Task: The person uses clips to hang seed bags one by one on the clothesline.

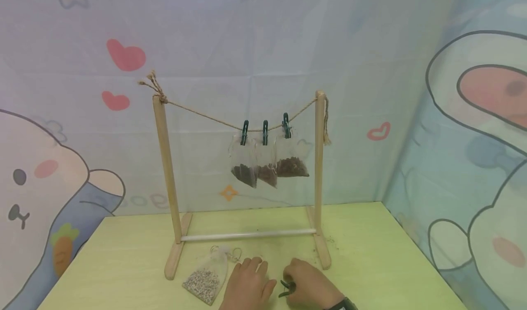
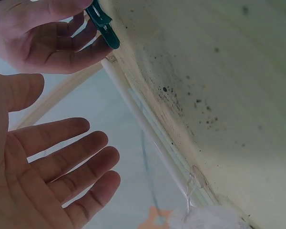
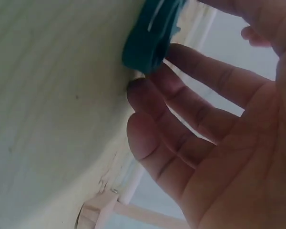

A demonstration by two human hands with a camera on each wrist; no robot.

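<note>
My right hand (image 1: 309,283) is low over the table's front and holds a dark green clothespin (image 1: 289,287) between thumb and fingers. In the right wrist view the clothespin (image 3: 147,43) lies at the fingertips, close over the tabletop. Just left of it, my left hand (image 1: 248,283) is palm down with its fingers extended and nothing in them. Beside that hand lies a sheer drawstring bag (image 1: 204,281) of pale speckled grains, its cords toward the rack. Three sheer bags of dark contents, a left one (image 1: 245,173), a middle one (image 1: 266,174) and a right one (image 1: 291,167), hang clipped to a rope.
A wooden rack with a left post (image 1: 166,168), a right post (image 1: 319,163) and a white crossbar (image 1: 251,235) stands behind the hands. The sagging rope (image 1: 201,115) joins the posts. Dark specks dot the yellow tabletop (image 1: 370,246). A printed cloth (image 1: 206,35) hangs behind.
</note>
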